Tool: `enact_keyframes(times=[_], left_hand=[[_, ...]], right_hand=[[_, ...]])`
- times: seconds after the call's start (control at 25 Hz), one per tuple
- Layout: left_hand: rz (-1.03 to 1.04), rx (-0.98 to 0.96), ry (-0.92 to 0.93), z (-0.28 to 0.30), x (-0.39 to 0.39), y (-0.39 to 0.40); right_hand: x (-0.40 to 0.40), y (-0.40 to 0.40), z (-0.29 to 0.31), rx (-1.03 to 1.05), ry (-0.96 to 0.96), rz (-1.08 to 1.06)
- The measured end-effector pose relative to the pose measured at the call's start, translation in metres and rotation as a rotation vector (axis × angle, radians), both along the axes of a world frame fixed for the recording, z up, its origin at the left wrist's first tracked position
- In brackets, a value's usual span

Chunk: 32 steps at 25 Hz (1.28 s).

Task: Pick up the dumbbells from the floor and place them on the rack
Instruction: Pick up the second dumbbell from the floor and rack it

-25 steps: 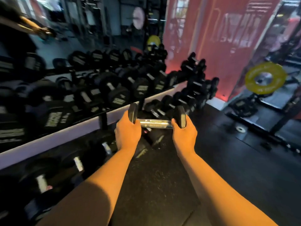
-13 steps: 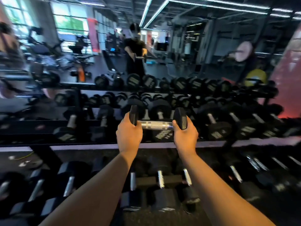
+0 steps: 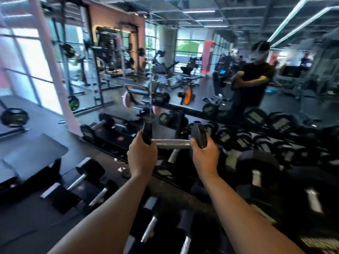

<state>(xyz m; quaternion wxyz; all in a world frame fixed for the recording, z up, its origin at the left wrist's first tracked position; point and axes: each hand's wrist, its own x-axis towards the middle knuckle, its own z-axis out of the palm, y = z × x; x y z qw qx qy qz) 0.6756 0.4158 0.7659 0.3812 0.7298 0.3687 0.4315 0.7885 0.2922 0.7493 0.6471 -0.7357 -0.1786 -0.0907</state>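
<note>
I hold a small black dumbbell (image 3: 172,143) with a silver knurled handle level in front of me, at chest height. My left hand (image 3: 142,158) grips its left head and my right hand (image 3: 204,158) grips its right head. It hangs above the left end of the tiered dumbbell rack (image 3: 183,110), which runs off to the right. The rack's shelves carry several black dumbbells (image 3: 256,117). More dumbbells (image 3: 88,173) lie on the rack's bottom tier below my arms.
A mirror behind the rack shows a person in black (image 3: 255,79). A dark padded bench (image 3: 27,158) stands at the left. Squat racks with weight plates (image 3: 14,117) line the left wall by the windows. Dark rubber floor lies at lower left.
My view has swung left along the rack, from its right end to its left end. The dumbbell stays level in both hands, in the same grip.
</note>
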Motion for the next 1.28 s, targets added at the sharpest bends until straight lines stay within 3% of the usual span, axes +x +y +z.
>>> enact_keyframes(times=[0.6, 0.92, 1.28], left_hand=[[0.454, -0.135, -0.061, -0.048, 0.102, 0.246], [0.473, -0.270, -0.004, -0.124, 0.165, 0.383], [0.484, -0.429, 0.050, -0.208, 0.217, 0.464]], right_hand=[[0.144, 0.308, -0.033, -0.149, -0.050, 0.437], [0.208, 0.453, -0.095, -0.302, -0.030, 0.516], [0.266, 0.546, -0.165, -0.475, -0.072, 0.547]])
